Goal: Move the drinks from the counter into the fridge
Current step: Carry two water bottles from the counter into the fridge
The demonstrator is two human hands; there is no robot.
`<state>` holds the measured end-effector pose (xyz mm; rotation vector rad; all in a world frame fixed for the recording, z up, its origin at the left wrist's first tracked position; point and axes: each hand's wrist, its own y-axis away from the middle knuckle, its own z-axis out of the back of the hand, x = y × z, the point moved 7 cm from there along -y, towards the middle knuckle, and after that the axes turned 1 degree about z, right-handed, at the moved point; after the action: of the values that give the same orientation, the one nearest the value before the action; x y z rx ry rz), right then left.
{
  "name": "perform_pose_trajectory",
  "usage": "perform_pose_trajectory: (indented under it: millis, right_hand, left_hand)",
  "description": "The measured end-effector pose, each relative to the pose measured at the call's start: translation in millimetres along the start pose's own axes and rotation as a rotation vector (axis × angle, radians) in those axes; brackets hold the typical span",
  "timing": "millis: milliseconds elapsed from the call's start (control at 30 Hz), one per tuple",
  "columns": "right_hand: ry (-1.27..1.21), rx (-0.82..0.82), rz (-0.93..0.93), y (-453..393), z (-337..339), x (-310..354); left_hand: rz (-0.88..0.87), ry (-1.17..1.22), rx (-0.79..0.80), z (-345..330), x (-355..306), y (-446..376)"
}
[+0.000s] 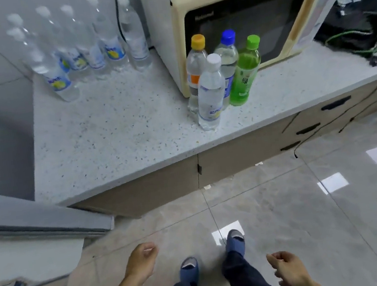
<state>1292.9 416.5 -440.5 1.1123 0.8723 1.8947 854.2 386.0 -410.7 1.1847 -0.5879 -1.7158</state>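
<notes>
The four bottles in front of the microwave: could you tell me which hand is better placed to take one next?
Probably the right hand: it hangs free below the four bottles by the microwave. The left hand, also free, hangs nearer the fridge door.
</notes>
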Motion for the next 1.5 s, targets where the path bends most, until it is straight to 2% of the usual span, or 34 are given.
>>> perform_pose_trajectory:
  millis: [133, 267, 400, 567, 767, 867, 967, 1067, 1267, 1400, 1500]
  right_hand:
    - [0.074, 0.114, 0.164, -20, -2, 91]
    - [0.136, 0.237, 0.386, -10, -25, 182]
    - [0.184, 0.379, 0.605, 22, -65, 269]
    - [0.191, 0.538, 0.844, 78, -128, 366]
    - [0.124, 0.559, 1.040, 134, -192, 487]
    - [0.038, 0.516, 1.075, 155, -218, 551]
    - [0.013, 0.420, 1.131, 174, -239, 618]
    - [0.072, 0.328, 1.238, 195, -257, 682]
    - [0.379, 0.152, 1.448, 226, -281, 785]
    - [0.654, 0.097, 1.483, 222, -300, 822]
    - [0.859, 0.058, 1.497, 210, -313, 834]
  left_hand:
    - [0.008, 0.170, -0.171, -8, -10, 17]
    - [-0.006, 0.334, -0.221, -21, -41, 35]
    - [-0.128, 0.433, -0.286, -13, -99, 44]
    - [-0.337, 0.527, -0.379, 39, -182, 53]
    - [-0.482, 0.612, -0.616, 128, -277, 43]
    - [-0.496, 0.700, -0.747, 171, -326, 28]
    - [-0.439, 0.781, -0.845, 211, -370, 8]
    - [-0.462, 0.678, -0.888, 250, -412, -13]
    - [-0.436, 0.324, -1.013, 319, -471, -41]
    - [-0.442, 0.063, -1.064, 352, -491, -54]
    - [-0.498, -0.148, -1.045, 365, -506, -66]
